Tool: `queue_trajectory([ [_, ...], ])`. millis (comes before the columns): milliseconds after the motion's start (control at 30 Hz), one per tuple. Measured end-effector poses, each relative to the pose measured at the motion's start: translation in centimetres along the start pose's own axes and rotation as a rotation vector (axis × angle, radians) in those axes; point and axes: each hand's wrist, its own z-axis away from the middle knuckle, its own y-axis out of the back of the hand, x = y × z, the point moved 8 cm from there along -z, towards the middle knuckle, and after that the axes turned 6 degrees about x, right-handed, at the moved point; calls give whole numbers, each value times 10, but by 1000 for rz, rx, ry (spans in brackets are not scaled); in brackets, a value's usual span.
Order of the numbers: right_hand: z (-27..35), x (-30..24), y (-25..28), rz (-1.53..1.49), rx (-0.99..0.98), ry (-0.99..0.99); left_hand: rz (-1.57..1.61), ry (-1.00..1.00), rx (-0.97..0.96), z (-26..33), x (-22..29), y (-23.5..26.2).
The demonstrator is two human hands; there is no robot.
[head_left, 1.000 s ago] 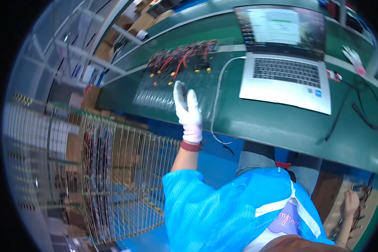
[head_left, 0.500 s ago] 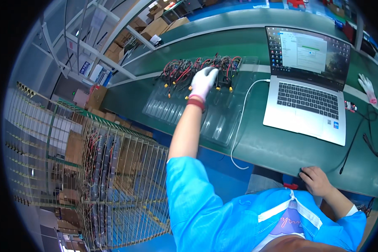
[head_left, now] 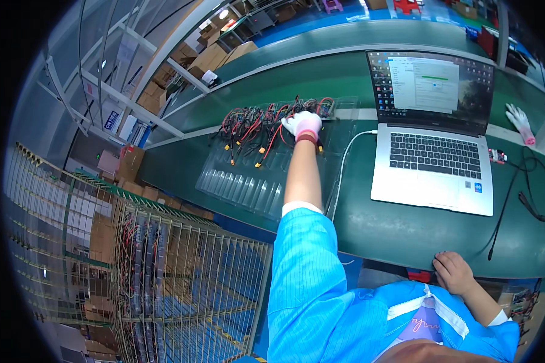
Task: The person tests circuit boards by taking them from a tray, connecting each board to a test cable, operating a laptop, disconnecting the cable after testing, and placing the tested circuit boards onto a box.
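Observation:
My left hand (head_left: 303, 124), in a white and pink glove, reaches into a row of small wired circuit boards (head_left: 254, 120) with red and black leads and yellow connectors. Its fingers are bent closed at the right part of the row; what they hold is hidden under the glove. The boards lie along the far part of a clear plastic tray (head_left: 236, 189) with moulded slots. At the table's near edge rests my bare right hand (head_left: 454, 273), its fingers loosely laid on the edge with nothing in them.
An open laptop (head_left: 436, 160) stands right of the tray, a white cable (head_left: 344, 163) at its left. Beyond its right side lie a small red board (head_left: 498, 156), a black cable (head_left: 536, 206) and a spare glove (head_left: 521, 123). A wire rack (head_left: 181, 272) stands at the left.
My left hand has moved right along the row of boards, and its fingers have curled in. The view has shifted slightly. My right hand stays at the table edge.

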Motion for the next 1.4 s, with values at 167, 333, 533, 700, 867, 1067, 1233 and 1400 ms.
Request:
queue_trajectory([
  [167,-7,-8,2,-41,61,76,683,-100,171,-43,-83,65],
  [333,2,12,11,-279,133,-145,1440,-175,-54,43,-40,119],
  [533,-85,49,59,-619,473,-394,1694,-145,-289,173,-39,173],
  [700,-149,60,29,-822,269,-377,1660,-63,-481,293,0,157],
  [867,-138,14,-39,-1416,-184,-514,1756,-120,-386,349,11,96],
  [1067,-85,9,-70,-2034,-392,-1046,1030,-501,184,369,18,69],
  [1233,-47,63,-70,-1928,-168,-1249,985,-638,282,378,54,74],
  [1400,-26,94,-68,-1671,-52,-1259,1545,-341,-451,381,69,24],
])
